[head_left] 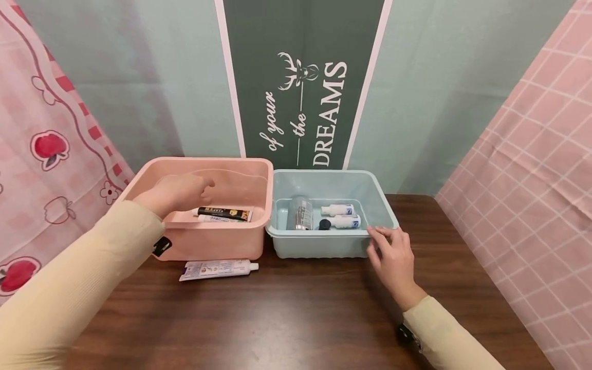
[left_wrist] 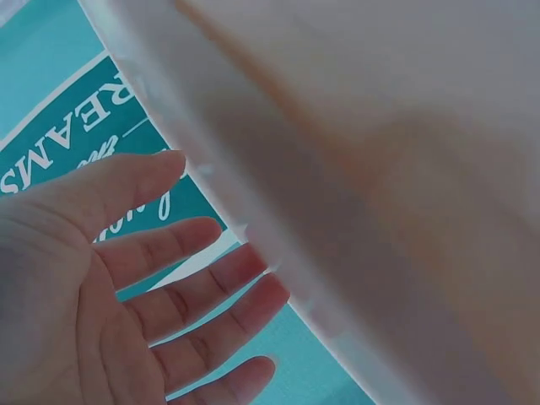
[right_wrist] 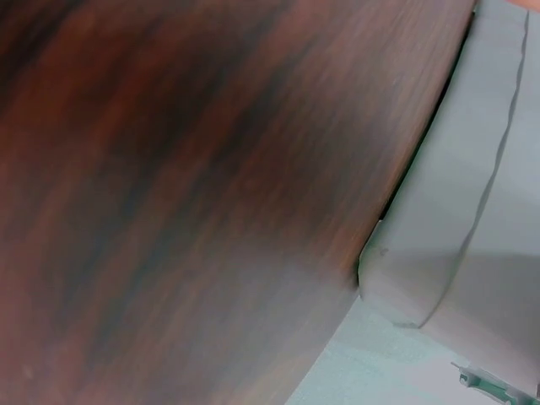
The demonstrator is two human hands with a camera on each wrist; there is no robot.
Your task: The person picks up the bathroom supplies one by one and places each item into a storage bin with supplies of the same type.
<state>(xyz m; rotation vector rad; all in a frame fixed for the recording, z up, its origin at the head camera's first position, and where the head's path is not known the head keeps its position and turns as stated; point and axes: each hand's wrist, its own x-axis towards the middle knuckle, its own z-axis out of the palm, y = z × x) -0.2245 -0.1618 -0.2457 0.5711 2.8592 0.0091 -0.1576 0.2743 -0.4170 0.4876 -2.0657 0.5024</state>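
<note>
My left hand (head_left: 182, 190) is over the pink bin (head_left: 208, 241) and holds nothing. In the left wrist view, the fingers of this hand (left_wrist: 126, 287) are spread and slightly bent beside a pale, blurred edge. Inside the bin lie a black tube with gold print (head_left: 225, 213) and a white tube (head_left: 215, 219), partly hidden by the front rim. My right hand (head_left: 395, 257) rests its fingers on the front right corner of the light blue bin (head_left: 324, 246). The right wrist view does not show this hand.
A white toothpaste tube (head_left: 217, 269) lies on the wooden table (head_left: 277, 318) before the pink bin. The blue bin contains a clear-grey container (head_left: 301, 213), two small white bottles (head_left: 344, 221) and a dark round piece (head_left: 325, 224). Curtains (head_left: 518, 169) hang around the table.
</note>
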